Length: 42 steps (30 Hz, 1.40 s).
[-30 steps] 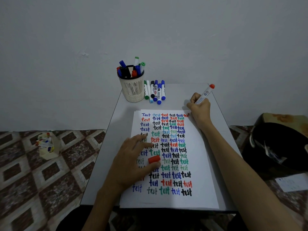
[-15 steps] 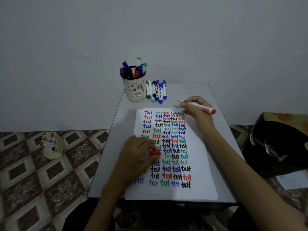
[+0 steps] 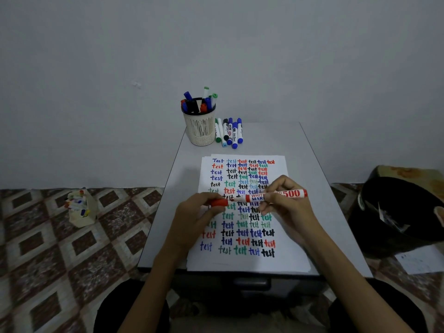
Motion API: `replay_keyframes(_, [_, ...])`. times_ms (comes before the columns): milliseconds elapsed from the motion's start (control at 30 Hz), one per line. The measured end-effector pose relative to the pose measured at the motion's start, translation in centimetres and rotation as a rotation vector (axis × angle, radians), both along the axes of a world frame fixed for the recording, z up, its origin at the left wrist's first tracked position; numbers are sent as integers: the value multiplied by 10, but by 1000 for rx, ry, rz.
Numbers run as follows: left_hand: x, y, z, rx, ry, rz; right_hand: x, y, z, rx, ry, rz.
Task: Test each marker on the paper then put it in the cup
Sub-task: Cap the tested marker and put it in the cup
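Note:
My right hand grips a red whiteboard marker, held level above the paper. My left hand pinches its red cap right at the marker's tip end. The white paper lies on the grey table, covered with rows of the word "test" in several colours. A cream mesh cup stands at the table's far left, filled with several markers. Several more markers lie side by side just right of the cup.
A small cream box of coloured bits sits on the patterned floor at the left. A black bag and a loose paper sheet lie on the right. A plain wall rises behind the table.
My right hand has left the paper's top right corner and swung the marker level over the middle. My left hand has lifted the red cap off the paper to the marker's tip.

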State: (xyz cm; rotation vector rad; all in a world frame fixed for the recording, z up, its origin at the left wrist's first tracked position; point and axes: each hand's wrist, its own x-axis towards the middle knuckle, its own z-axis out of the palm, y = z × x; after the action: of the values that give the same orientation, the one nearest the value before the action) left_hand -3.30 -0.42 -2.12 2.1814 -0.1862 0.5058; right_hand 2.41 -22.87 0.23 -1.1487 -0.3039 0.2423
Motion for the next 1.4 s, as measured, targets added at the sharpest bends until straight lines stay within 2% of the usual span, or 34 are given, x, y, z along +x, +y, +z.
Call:
replay_keyframes(367, [-3, 2, -2, 4, -22, -37, -5, 6, -5, -114, 13, 38])
replay_keyframes(600, [-4, 4, -3, 33, -54, -68, -5, 1, -5, -381, -153, -58])
replay_keyframes(700, [-3, 7, -4, 38, -76, -75, -7, 5, -4, -401, -190, -42])
replay_keyframes(900, [1, 10, -6, 128, -111, -106, -10, 9, -12, -382, -141, -26])
replay_keyframes(1033, [1, 7, -7, 149, -124, -97, -9, 4, -2, -491, -178, -20])
replay_keyframes(1067, [1, 6, -7, 151, -129, -87, -5, 2, 2, -579, -224, -25])
replay_keyframes(1167, [3, 6, -6, 162, -173, -27, 9, 5, 16, -1012, -581, -10])
replay_keyframes(1200, [4, 6, -6, 151, -174, 5, 13, 9, 21, -1097, -668, 17])
replay_keyframes(1333, [6, 7, -9, 146, -83, 127, 38, 32, 46, -1309, -908, 126])
replay_keyframes(1400, [9, 7, -12, 158, 15, 138, 62, 46, 62, -1313, -979, 99])
